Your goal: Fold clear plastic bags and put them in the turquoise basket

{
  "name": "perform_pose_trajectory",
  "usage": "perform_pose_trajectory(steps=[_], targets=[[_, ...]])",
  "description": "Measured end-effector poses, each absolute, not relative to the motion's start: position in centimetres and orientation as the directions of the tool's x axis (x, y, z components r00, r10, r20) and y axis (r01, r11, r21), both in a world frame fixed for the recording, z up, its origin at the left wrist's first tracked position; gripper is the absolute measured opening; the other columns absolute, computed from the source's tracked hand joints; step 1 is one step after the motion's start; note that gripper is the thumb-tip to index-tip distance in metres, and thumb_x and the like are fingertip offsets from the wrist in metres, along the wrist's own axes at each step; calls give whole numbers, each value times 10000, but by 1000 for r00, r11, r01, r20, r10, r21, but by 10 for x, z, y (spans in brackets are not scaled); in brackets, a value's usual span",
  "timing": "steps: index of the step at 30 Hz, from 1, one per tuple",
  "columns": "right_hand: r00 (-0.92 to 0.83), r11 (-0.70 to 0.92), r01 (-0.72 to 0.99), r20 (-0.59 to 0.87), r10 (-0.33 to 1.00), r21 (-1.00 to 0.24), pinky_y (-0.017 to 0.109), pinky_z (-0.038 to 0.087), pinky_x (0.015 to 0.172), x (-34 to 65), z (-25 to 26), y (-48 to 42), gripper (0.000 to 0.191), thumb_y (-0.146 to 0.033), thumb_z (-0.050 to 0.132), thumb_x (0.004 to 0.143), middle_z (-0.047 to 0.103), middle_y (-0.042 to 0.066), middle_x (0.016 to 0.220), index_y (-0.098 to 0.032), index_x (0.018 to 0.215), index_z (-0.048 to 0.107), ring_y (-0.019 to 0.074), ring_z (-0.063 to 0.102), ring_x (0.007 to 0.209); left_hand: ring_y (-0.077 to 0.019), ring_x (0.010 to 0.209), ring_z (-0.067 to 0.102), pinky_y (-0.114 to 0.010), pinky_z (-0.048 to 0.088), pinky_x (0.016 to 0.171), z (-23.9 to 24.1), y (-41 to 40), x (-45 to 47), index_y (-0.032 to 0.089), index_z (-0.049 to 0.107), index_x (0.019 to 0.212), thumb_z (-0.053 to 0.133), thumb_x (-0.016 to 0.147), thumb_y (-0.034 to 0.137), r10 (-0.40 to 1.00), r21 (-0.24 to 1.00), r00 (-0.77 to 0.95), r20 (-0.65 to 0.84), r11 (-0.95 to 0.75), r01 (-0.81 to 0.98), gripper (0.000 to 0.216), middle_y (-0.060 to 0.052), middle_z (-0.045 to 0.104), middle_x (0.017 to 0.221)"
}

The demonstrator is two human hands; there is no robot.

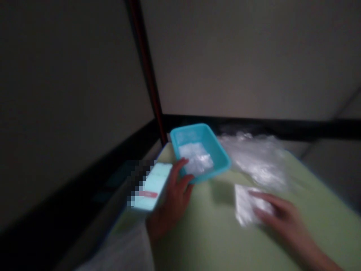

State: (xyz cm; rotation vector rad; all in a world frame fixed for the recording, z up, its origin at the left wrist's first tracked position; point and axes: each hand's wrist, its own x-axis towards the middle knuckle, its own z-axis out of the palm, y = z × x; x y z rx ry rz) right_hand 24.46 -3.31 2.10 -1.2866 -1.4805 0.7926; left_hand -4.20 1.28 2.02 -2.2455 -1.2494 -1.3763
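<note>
My right hand [284,218] pinches a white, shiny plastic-wrapped packet [245,207] between thumb and fingers, just above the green table top. At the near left corner of a turquoise plastic basket [222,152], my left hand [177,192] grips the rim, with fingers curled over it. Inside the basket lie white packets [197,158] in clear plastic, some with a glossy surface. The picture is blurred, so what the packets contain cannot be made out.
Crumpled clear plastic bags [259,162] lie on the table [203,233] right of the basket. A pale mint-coloured box or pad with a red mark [155,184] sits at the left edge. Plain walls [239,56] meet in a corner behind the table.
</note>
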Motion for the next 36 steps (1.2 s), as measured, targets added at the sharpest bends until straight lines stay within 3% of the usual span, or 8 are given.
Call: perform_pose_trajectory(steps=[6,13,23,26,30,36], targets=[[109,235,369,292,950,-899,281,561,667,254,37,-38,174,-317,762,629,754,34,879,-294,801,774,230,688,809,-224,1282,434,-412,422,1061,23,-13,-29,239,570,1000,538,845,115,574,232,263,776,-646,727,201,-56,449,1360],[118,226,349,282,952,-909,283,553,643,250,39,-42,110,-295,752,642,749,15,778,-295,750,769,205,686,717,-194,1154,561,-323,533,929,27,-30,-17,279,497,1205,483,873,145,668,429,186,720,-640,638,358,-65,530,1282],[152,98,259,140,978,-961,270,544,539,243,52,-40,108,-359,745,674,753,37,782,-277,739,773,207,683,660,-188,1150,569,-306,533,940,27,-33,-18,268,494,1209,504,862,147,647,400,259,717,-686,608,368,-69,541,1261],[104,24,101,35,994,-995,297,580,627,233,70,-42,232,-386,727,711,752,56,913,-272,910,762,223,699,767,-198,1134,582,-323,543,928,30,-34,-18,268,493,1204,492,865,147,683,436,249,687,-661,610,360,-76,548,1252],[-54,-90,-295,-77,996,-951,317,555,865,212,97,-41,341,-297,736,705,693,29,1131,-266,1044,711,199,676,964,-186,1106,598,-294,553,908,31,-36,-16,262,490,1200,499,863,146,676,436,233,699,-660,612,356,-74,566,1215],[-261,-393,-526,-297,919,-754,363,581,827,180,123,-19,393,-48,644,649,618,96,1173,-162,1025,620,258,658,1026,-190,1100,596,-301,559,900,28,-35,-16,268,510,1172,498,865,162,671,434,229,705,-663,610,326,-66,574,1205]])
